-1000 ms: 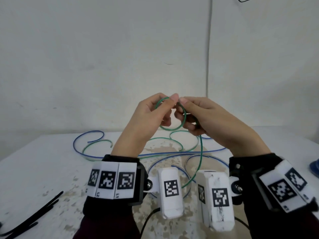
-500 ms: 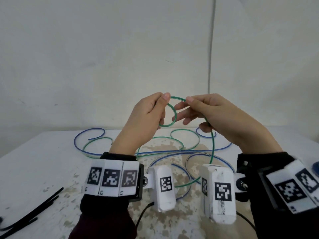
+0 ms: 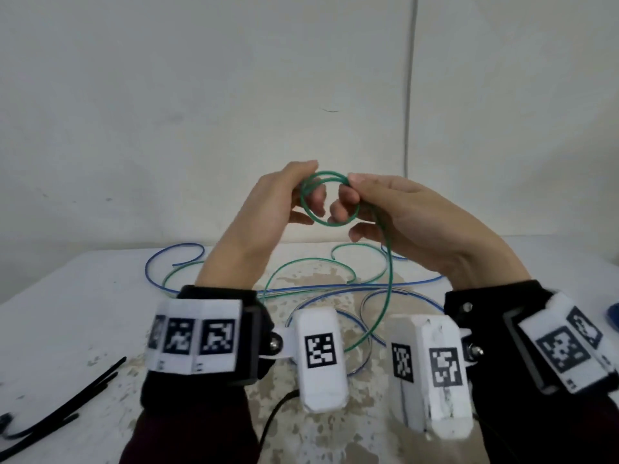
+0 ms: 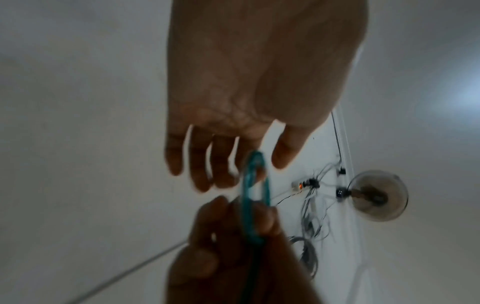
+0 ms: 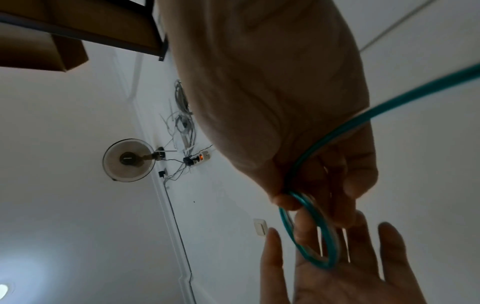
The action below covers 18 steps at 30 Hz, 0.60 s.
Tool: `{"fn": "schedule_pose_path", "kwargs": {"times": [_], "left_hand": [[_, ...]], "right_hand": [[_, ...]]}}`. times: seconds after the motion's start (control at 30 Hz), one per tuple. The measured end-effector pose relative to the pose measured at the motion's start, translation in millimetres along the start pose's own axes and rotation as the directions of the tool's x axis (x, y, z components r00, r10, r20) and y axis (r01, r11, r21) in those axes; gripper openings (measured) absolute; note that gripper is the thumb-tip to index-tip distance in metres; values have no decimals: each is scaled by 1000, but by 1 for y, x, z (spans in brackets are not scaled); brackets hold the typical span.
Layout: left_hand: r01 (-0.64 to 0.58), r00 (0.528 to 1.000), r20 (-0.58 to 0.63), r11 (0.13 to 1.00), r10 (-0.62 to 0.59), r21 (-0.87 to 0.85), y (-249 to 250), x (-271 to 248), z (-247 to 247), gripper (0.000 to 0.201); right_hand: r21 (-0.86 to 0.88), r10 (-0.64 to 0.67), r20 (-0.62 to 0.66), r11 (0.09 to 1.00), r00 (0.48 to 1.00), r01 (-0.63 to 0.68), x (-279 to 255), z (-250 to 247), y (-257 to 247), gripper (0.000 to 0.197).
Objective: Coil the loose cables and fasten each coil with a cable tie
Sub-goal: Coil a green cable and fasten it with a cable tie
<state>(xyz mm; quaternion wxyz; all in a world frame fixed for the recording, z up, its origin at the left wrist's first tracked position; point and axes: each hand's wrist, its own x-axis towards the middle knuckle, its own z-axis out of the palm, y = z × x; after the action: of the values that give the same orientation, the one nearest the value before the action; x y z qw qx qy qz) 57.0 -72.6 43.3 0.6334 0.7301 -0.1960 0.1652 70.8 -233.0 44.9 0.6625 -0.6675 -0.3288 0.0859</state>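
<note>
A green cable is wound into a small coil of about two turns, held up above the table between both hands. My right hand pinches the coil's right side between thumb and fingers; the right wrist view shows that pinch on the coil. My left hand lies against the coil's left side with its fingers straight and spread, touching the coil. The cable's loose tail hangs from my right hand to the table. A blue cable lies in loose curves on the table.
Black cable ties lie at the front left of the white table. Green and blue strands cross in the table's middle under my wrists. A blue object shows at the right edge. A white wall stands behind.
My right hand swung a fresh loop of green cable over to the coil, and both hands closed together on it. The left fingers straightened. The tail shifted left.
</note>
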Motion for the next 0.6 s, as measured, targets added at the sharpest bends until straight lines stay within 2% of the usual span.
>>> {"fn": "schedule_pose_path", "kwargs": {"times": [0.07, 0.17, 0.27, 0.37, 0.47, 0.53, 0.6], "left_hand": [[23, 984, 173, 999, -32, 49, 2, -4, -5, 33], [63, 975, 199, 986, -93, 152, 2, -7, -2, 37], [189, 963, 160, 965, -218, 180, 0, -5, 7, 48], [191, 972, 105, 968, -210, 164, -1, -4, 17, 43], [123, 992, -19, 990, -122, 70, -2, -2, 19, 41], [68, 989, -130, 997, -63, 31, 0, 0, 18, 41], [23, 985, -173, 1000, -22, 4, 3, 0, 18, 43]], "right_hand": [[-60, -23, 33, 998, 999, 24, -2, -4, -1, 33], [-134, -22, -51, 991, 998, 15, 0, -4, 2, 35], [-310, -20, -110, 951, 994, -15, 3, -5, 7, 36], [-374, -24, -150, 927, 988, -34, 3, -4, 7, 38], [-260, -20, -143, 965, 990, -18, 4, -6, 6, 40], [-147, -17, -105, 989, 994, 1, 4, -6, 6, 39], [-44, -37, -69, 998, 997, 34, 5, -4, 6, 37]]}}
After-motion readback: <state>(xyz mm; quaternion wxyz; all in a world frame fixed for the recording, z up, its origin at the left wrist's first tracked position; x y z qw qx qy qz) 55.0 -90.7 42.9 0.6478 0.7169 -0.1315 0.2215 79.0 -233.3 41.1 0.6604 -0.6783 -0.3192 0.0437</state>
